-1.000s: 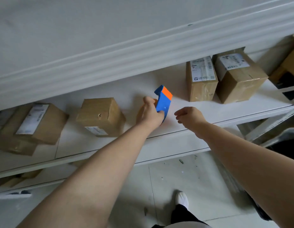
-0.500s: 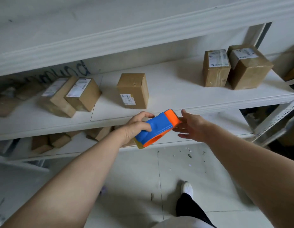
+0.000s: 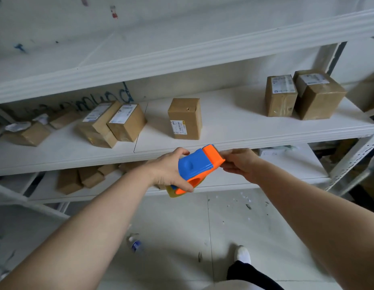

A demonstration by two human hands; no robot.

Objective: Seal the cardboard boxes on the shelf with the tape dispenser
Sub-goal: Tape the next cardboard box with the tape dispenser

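The left hand (image 3: pixel 168 170) grips the dispenser (image 3: pixel 197 167) round its blue body, with the thumb across the lower end and the fingers curled over the far side. The orange end points away and to the right. There the right hand (image 3: pixel 240 164) closes on it, thumb above and fingers below. Whether any tape lies between those fingers cannot be told. The dispenser is held in the air just in front of the edge of the white shelf (image 3: pixel 244 132), touching no box.

Straight beyond the grip, a lone box (image 3: pixel 185 118) stands upright near the shelf edge, with a label low on its front. Up and to the right of the grip, well apart from it, a right pair (image 3: pixel 281 95) of labelled boxes sits side by side and touching. Up and to the left, a left pair (image 3: pixel 127 122) lies tilted against each other, with one more box (image 3: pixel 33 133) and crumpled paper further left.

The shelf board is plain white, with a seam just left of the lone box. A second white board (image 3: pixel 181 57) runs above it, and behind is a pale wall with blue scrawl (image 3: pixel 123 95). Below the grip and to its left, a lower shelf (image 3: pixel 286 164) carries small boxes (image 3: pixel 81 178). A perforated upright (image 3: pixel 355 155) stands at the far right. Under the arms is a pale tiled floor (image 3: pixel 234 216) flecked with scraps. On it lie a small bottle (image 3: pixel 137 245) and the person's white shoe (image 3: pixel 242 253).
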